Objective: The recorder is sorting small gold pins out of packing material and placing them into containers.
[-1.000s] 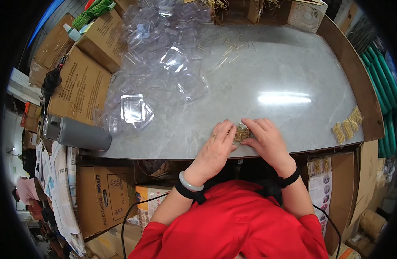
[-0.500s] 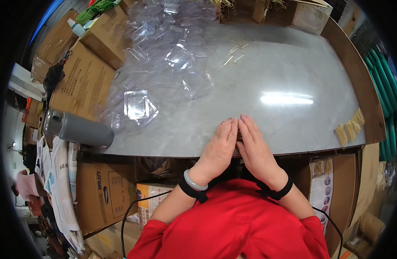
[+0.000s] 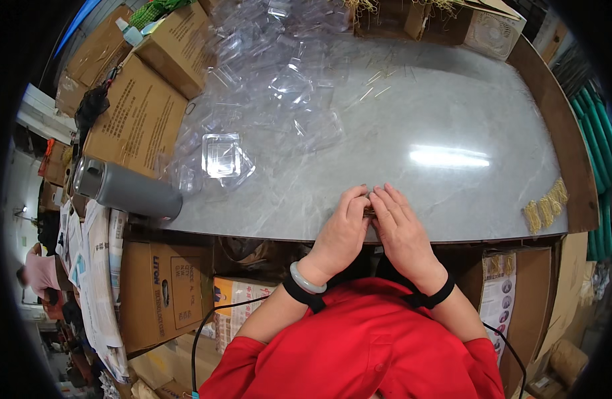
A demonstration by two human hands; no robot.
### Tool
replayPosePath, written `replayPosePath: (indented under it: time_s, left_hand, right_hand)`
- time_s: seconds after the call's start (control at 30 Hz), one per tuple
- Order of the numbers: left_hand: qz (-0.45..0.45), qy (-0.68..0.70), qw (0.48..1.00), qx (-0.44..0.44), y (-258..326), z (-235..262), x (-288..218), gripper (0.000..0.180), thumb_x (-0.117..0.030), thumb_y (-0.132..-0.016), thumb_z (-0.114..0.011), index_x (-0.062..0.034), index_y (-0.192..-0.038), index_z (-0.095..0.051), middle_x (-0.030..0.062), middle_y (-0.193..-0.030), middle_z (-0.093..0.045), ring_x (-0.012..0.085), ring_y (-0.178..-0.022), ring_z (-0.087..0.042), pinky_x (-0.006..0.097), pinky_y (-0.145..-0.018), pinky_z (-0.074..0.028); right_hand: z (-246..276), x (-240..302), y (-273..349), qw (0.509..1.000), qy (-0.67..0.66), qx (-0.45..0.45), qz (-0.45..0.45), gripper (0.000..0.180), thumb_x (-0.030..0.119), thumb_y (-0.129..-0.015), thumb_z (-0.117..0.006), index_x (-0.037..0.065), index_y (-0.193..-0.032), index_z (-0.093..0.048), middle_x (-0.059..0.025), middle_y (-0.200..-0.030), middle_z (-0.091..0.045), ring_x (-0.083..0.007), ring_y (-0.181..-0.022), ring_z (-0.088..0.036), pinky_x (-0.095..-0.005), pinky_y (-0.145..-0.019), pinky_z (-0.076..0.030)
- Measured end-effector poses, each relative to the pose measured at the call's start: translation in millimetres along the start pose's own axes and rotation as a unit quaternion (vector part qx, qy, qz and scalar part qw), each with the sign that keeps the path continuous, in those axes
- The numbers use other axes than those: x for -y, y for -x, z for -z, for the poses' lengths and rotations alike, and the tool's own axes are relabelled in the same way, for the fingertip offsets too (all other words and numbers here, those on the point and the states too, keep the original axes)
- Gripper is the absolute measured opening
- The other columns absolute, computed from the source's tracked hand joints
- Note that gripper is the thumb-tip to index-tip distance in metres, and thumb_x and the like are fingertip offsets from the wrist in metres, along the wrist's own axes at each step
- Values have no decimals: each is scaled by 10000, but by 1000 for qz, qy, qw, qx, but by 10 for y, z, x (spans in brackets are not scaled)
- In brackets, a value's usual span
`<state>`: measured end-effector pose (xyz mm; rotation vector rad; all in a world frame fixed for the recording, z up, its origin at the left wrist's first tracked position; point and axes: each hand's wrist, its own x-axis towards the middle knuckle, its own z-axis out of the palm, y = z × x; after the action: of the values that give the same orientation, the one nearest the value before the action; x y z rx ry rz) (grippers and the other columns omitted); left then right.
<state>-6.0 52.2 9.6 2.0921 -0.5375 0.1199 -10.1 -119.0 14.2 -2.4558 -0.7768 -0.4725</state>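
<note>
My left hand (image 3: pixel 344 226) and my right hand (image 3: pixel 402 226) meet near the table's front edge, fingers bent toward each other. Between them shows a sliver of a gold-coloured wire bundle (image 3: pixel 368 211), mostly hidden by the fingers; both hands are closed round it. At the table's right corner lie several bundles of thin gold wire pieces (image 3: pixel 546 205) side by side. A few loose gold wire pieces (image 3: pixel 376 85) are scattered farther back on the grey table (image 3: pixel 386 143).
Clear plastic clamshell boxes (image 3: pixel 296 83) heap up at the back left, one box (image 3: pixel 221 156) nearer. A grey bottle (image 3: pixel 130 189) lies at the left edge beside cardboard boxes (image 3: pixel 136 113). A low brown board (image 3: pixel 565 126) borders the right side. Far left, another person (image 3: pixel 41 269) bends over.
The fingers of both hands, straight and pressed together before, now bend more round the wire bundle. The view has shifted slightly, moving the table items a little to the right.
</note>
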Motion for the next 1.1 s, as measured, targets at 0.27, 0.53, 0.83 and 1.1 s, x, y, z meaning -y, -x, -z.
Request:
replayPosePath:
  time_s: [0.27,0.53,0.83,1.1]
  left_hand:
    - [27,-117,992,-29,167,6,-201,527,-14,-920,-617,85,-1389,-397,301,-1471,-361,486,-1344,-404,478,-1101,-392]
    - [24,-326,945,10,312,-91,-256,825,-411,-896,-696,160,-1408,-391,331,-1515,-328,492,-1443,-268,615,-1169,-214]
    - [14,-375,922,92,-427,640,-127,624,-240,-921,-654,75,-1412,-435,309,-1473,-423,442,-1388,-411,470,-1151,-354]
    - [-9,-448,885,124,-1260,1144,396,652,-214,-861,-732,21,-1399,-449,223,-1220,-601,393,-1156,-546,446,-1023,-444]
  right_hand:
    - [73,-39,-25,1000,18,22,11,426,5,-811,-591,-56,-1232,-593,-174,-1287,-588,-355,-1251,-551,-429,-1053,-474]
    - [64,-36,46,1000,30,0,-7,421,18,-817,-581,-46,-1233,-597,-158,-1294,-590,-346,-1253,-547,-422,-1030,-483]
    - [236,-357,111,997,38,-59,-40,285,-7,-846,-632,4,-1131,-646,-117,-1177,-650,-331,-1156,-606,-416,-954,-520]
    - [235,-338,88,994,7,-91,-55,260,-8,-850,-650,28,-1108,-657,-104,-1168,-655,-326,-1153,-609,-420,-947,-527]
